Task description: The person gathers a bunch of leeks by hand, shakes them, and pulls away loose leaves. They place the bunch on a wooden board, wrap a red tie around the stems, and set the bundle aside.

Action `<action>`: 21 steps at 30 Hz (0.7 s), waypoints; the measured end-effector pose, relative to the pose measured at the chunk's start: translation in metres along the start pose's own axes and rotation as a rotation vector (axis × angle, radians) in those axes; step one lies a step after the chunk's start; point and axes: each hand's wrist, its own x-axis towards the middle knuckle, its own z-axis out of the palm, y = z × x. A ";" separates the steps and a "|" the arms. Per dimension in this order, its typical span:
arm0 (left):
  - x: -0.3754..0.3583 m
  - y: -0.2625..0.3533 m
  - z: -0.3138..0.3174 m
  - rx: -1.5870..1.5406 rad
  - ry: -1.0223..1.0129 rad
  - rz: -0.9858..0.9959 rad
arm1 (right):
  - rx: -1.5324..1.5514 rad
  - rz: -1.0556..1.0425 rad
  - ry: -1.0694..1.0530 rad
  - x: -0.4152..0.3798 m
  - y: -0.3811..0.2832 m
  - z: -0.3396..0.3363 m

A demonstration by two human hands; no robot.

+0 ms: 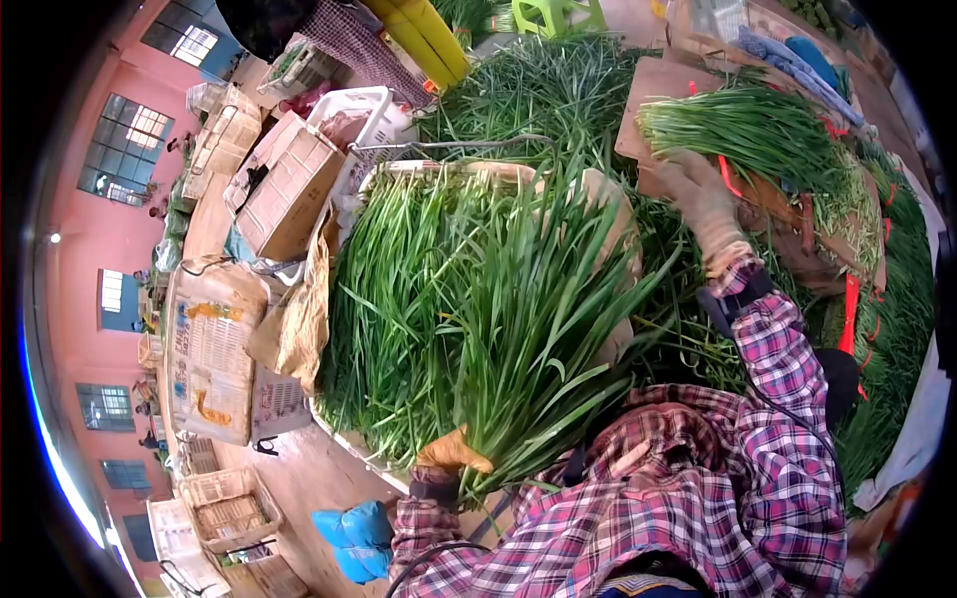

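My left hand [454, 450], in an orange-yellow work glove, is closed around the lower ends of a loose bunch of long green garlic chives [528, 339]. Their leaves fan up and away over a pile of chives [389, 269] in a large container. My right hand [698, 194], in a dull beige glove, reaches to the edge of a brown board [648, 110]. Its fingers look stretched and apart, with nothing visible in them. Just beyond lies a bundle of chives [748, 130] on the board, with a red tie [728, 176] hanging by the glove.
More chives [558, 85] are heaped behind the container. Cartons [284, 184] and a white plastic basket [369, 110] stand to the left, above a worn crate [214, 349]. A blue bag [354, 538] lies on the floor. Tied chives [897, 329] line the right side.
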 end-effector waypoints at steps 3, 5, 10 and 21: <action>0.000 -0.008 -0.005 -0.050 -0.031 0.004 | -0.185 0.023 -0.332 -0.005 -0.045 0.035; 0.000 -0.015 -0.008 -0.075 -0.040 0.008 | -0.023 0.210 -0.313 0.005 -0.041 0.065; 0.000 -0.028 -0.015 -0.100 -0.038 0.012 | 0.015 0.432 -0.454 0.021 -0.032 0.105; 0.032 -0.096 -0.026 -1.032 -0.652 0.450 | 0.384 -0.660 -0.565 -0.050 -0.155 0.072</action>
